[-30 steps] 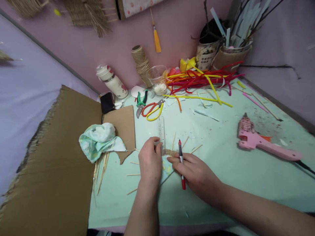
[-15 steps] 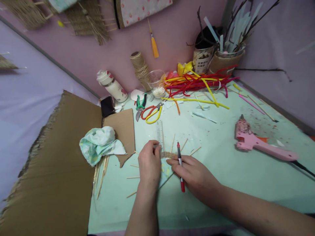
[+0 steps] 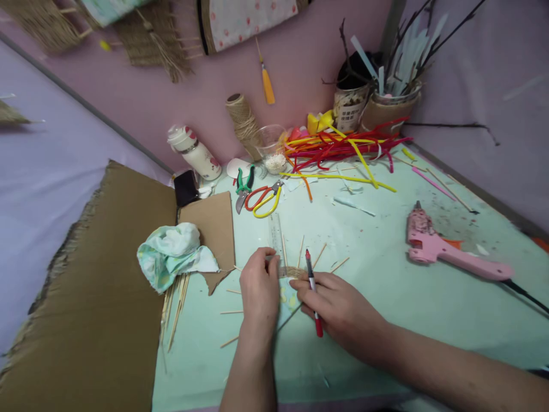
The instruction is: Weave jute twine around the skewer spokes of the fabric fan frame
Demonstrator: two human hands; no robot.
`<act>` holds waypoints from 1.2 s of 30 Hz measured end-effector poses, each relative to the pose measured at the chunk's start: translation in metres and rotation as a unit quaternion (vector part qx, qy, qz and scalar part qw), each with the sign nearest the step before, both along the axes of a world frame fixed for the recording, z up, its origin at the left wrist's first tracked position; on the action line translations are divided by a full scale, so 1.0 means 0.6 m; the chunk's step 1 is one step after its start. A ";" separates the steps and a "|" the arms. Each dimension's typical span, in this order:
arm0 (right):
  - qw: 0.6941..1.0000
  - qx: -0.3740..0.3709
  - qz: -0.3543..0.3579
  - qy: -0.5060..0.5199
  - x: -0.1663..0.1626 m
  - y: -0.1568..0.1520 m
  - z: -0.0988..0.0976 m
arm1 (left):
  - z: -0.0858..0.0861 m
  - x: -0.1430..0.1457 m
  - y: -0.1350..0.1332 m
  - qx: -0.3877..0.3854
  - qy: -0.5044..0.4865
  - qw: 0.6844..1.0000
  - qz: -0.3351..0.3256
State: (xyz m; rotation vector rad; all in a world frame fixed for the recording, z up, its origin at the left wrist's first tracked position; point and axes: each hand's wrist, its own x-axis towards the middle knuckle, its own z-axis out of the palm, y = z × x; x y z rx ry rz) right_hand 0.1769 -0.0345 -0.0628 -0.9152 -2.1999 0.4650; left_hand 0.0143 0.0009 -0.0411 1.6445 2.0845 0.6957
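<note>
My left hand [image 3: 260, 289] is closed, thumb and fingers at the lower end of a clear ruler [image 3: 274, 232]. The ruler points away from me over a small piece of twine weaving [image 3: 295, 272] with thin wooden sticks [image 3: 319, 256] fanning out around it. Green and yellow patterned cloth [image 3: 288, 297] covers part of this piece between my hands. A red-capped pen [image 3: 310, 269] rests in my right hand [image 3: 338, 300], held across the fingers, its red tip pointing away. The right fingertips touch the edge of the weaving. My hands hide much of the piece.
Crumpled cloth [image 3: 171, 252] lies on cardboard [image 3: 218, 229] at left, beside loose sticks [image 3: 178, 309]. Behind are pruning shears [image 3: 244, 189], scissors [image 3: 266, 200], a bottle [image 3: 195, 151], twine [image 3: 243, 126] and pipe cleaners [image 3: 334, 146]. A pink glue gun [image 3: 450, 249] lies at right.
The camera view has shifted slightly. Both hands keep nearly the same place on the ruler and the weaving, and the pen is still in my right hand.
</note>
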 end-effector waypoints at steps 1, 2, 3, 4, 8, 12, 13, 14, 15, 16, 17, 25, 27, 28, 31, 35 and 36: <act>1.000 0.001 0.005 -0.001 0.002 0.002 0.006 | 0.000 0.000 0.000 0.000 -0.002 1.000 -0.001; 1.000 -0.002 0.009 0.003 0.005 0.005 0.014 | -0.001 -0.001 0.000 0.000 -0.004 1.000 -0.004; 1.000 -0.008 0.010 0.014 0.008 0.008 0.022 | -0.002 -0.002 0.000 0.001 -0.007 1.000 -0.006; 0.999 -0.022 0.006 0.032 0.010 0.012 0.030 | -0.003 -0.002 0.000 0.003 -0.008 1.000 -0.009; 0.976 -0.159 -0.029 0.145 0.010 0.034 0.047 | -0.004 -0.003 0.000 0.008 -0.003 1.000 -0.013; 0.943 -0.249 -0.081 0.205 -0.002 0.050 0.028 | -0.003 -0.002 -0.001 0.010 -0.007 1.000 -0.014; 0.942 -0.250 -0.092 0.206 -0.005 0.052 0.021 | -0.003 -0.002 -0.001 0.012 -0.009 1.000 -0.015; 0.942 -0.246 -0.097 0.205 -0.008 0.052 0.016 | -0.003 -0.002 -0.001 0.014 -0.010 1.000 -0.015; 0.944 -0.238 -0.100 0.206 -0.010 0.052 0.011 | -0.003 -0.002 -0.001 0.015 -0.011 1.000 -0.016; 0.946 -0.227 -0.102 0.208 -0.012 0.051 0.008 | -0.003 -0.002 -0.001 0.014 -0.010 1.000 -0.017; 0.947 -0.217 -0.105 0.211 -0.013 0.050 0.007 | -0.003 -0.002 -0.001 0.013 -0.010 1.000 -0.018; 0.949 -0.197 -0.133 0.205 -0.015 0.048 0.008 | -0.006 -0.004 -0.001 0.013 -0.008 1.000 -0.020; 0.950 -0.199 -0.132 0.203 -0.014 0.049 0.006 | -0.006 -0.003 -0.001 0.012 -0.008 1.000 -0.017; 0.950 -0.201 -0.131 0.200 -0.014 0.050 0.005 | -0.006 -0.003 -0.001 0.011 -0.009 1.000 -0.016; 0.950 -0.205 -0.129 0.197 -0.013 0.050 0.001 | -0.005 -0.003 -0.001 0.010 -0.007 1.000 -0.017; 0.948 -0.206 -0.133 0.202 -0.013 0.050 0.000 | -0.006 -0.003 -0.001 0.012 -0.006 1.000 -0.021; 0.948 -0.206 -0.133 0.202 -0.013 0.050 0.000 | -0.006 -0.004 -0.001 0.011 -0.007 1.000 -0.021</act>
